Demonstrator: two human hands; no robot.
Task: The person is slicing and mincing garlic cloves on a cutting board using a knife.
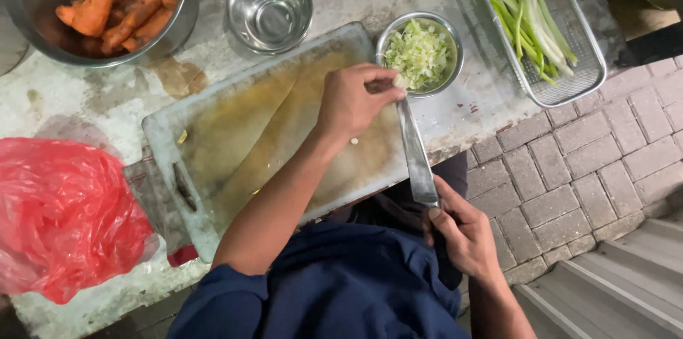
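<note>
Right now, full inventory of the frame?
cutting board: 1, pale and stained, centre of the counter
knife: 1, steel blade, tip at the small bowl
small bowl of chopped greens: 1, metal, right of the board
empty bowl: 1, metal, above the board
large bowl of carrots: 1, metal, orange contents, top left
wire tray of green onions: 1, metal, top right
plastic bag: 1, red, left edge
counter: 1, white, worn
brick paving: grey, right
left hand: on the blade, at the bowl rim
right hand: grip on the knife handle
</note>
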